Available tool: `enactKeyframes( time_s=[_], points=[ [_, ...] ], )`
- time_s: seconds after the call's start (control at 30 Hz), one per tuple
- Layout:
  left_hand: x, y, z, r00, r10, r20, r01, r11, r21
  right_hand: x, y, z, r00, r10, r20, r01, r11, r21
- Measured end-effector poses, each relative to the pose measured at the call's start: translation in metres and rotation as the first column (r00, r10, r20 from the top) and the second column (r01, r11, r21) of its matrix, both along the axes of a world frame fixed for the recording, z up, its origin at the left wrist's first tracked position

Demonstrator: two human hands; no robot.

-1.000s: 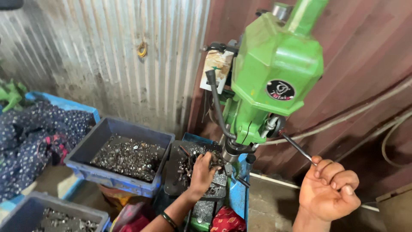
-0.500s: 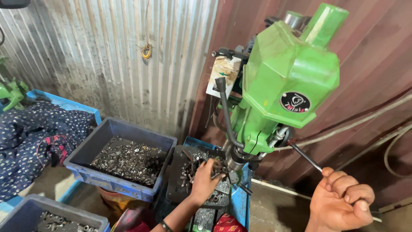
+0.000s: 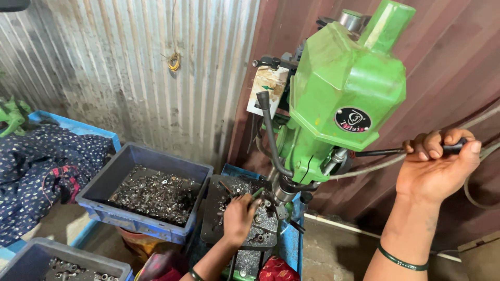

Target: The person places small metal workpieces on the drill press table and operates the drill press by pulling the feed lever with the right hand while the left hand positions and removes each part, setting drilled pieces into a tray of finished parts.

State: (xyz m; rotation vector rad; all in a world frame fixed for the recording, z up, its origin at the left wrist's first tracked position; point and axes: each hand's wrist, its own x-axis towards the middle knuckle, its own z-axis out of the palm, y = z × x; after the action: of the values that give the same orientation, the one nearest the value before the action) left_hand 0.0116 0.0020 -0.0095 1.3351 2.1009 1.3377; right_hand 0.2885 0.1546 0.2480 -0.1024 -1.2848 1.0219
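A green drill press [image 3: 344, 99] stands against the rust-red wall, its spindle [image 3: 284, 193] pointing down at a dark work table [image 3: 219, 229] strewn with small metal parts. My right hand [image 3: 435, 166] grips the black feed lever [image 3: 383, 152] on the machine's right side, raised to about head height of the machine. My left hand [image 3: 238, 217] rests on the work table just left of the spindle, fingers closed around a small metal piece that I cannot see clearly. A green bangle sits on my right wrist.
A blue-grey bin [image 3: 148, 192] of small metal parts sits to the left, another bin [image 3: 62, 265] at the lower left. Dark patterned cloth [image 3: 36, 171] lies in a blue tray. Corrugated metal wall behind. A black coolant hose [image 3: 268, 135] curves beside the spindle.
My right hand has swung the feed lever upward from low at the right to level with the machine's body. The left hand stays at the work table under the spindle.
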Motion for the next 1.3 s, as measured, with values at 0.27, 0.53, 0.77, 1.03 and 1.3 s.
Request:
enactKeyframes(
  time_s=[0.27, 0.53, 0.77, 1.03, 1.3],
  points=[
    [0.004, -0.008, -0.001, 0.999, -0.048, 0.010, 0.045, 0.975, 0.216, -0.002, -0.002, -0.001, 1.000, -0.005, -0.031, 0.004, 1.000, -0.019],
    [0.017, -0.011, -0.007, 0.985, -0.020, -0.171, 0.043, 0.991, 0.131, -0.002, -0.005, 0.000, 1.000, -0.006, -0.024, 0.006, 1.000, -0.010],
    [0.010, 0.000, 0.004, 0.989, -0.060, -0.132, 0.087, 0.973, 0.215, 0.005, -0.013, -0.015, 0.995, 0.046, -0.092, -0.048, 0.999, -0.018],
    [0.001, 0.016, 0.016, 0.974, -0.039, -0.225, 0.082, 0.980, 0.184, 0.028, -0.066, -0.118, 0.977, 0.141, -0.160, -0.112, 0.978, 0.177],
    [0.000, 0.021, 0.006, 0.953, -0.003, -0.304, 0.075, 0.971, 0.225, 0.037, -0.059, -0.145, 0.965, 0.205, -0.166, -0.163, 0.958, 0.236]
  ],
)
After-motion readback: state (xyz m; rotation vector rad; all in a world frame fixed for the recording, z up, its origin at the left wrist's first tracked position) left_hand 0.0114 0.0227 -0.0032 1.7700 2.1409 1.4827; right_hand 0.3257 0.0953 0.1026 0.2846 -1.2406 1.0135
